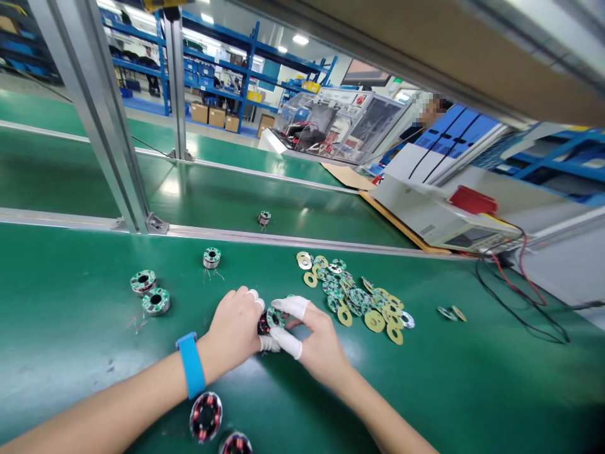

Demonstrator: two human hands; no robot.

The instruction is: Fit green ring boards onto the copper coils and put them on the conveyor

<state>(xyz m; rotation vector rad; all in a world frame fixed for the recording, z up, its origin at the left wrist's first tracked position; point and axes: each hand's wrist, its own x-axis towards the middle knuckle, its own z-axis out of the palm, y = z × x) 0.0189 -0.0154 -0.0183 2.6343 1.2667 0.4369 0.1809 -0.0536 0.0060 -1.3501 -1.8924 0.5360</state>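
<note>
My left hand, with a blue band on its wrist, is closed around a motor stator with dark red copper windings. White finger cots cover several of my fingertips. Between the thumb and fingers of my right hand is a green ring-shaped circuit board, held against the stator's face; whether it is seated is hidden by the fingers. Just right of my hands lies a loose pile of green circuit boards and yellow ring washers. Two bare wound stators sit near the front edge of view.
Stators with green boards stand at the left, another farther back, and one beyond the metal rail. An aluminium post rises at left. A bench instrument with cables occupies the right.
</note>
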